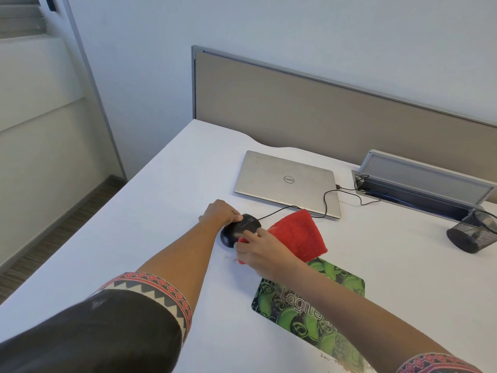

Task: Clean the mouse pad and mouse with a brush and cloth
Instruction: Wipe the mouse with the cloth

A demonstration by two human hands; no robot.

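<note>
With the left hand (pixel 222 214), gripping the mouse (pixel 243 226) from its far-left side, fingers curled over the top shell. With the right hand (pixel 259 251), pinching a bunched corner of the red cloth (pixel 298 234) and pressing it against the near flank. Sits on or just above the white tabletop (pixel 161 200), beyond the far-left corner of the green mouse pad (pixel 309 305) and off it. Hard to tell whether lifted, though seemingly tipped a little toward the right hand.

Probably light and rigid, with a smooth plastic shell likely to slip under a dry cloth. Best held by the two long sides, as here, rather than by the buttons or wheel, which give under pressure. Tethered too: trails a thin black cable (pixel 282 211) from its front end toward the closed laptop (pixel 285 181), so worth keeping slack and not tugging. As for the cloth, soft and limp: drapes away to the right, loose end reaching about the pad's far edge.

Points button end and cable away and to the right, toward the laptop, with the rounded tail toward the near left. Long axis thus diagonal, near-left to far-right, roughly in line with the left forearm.
</note>
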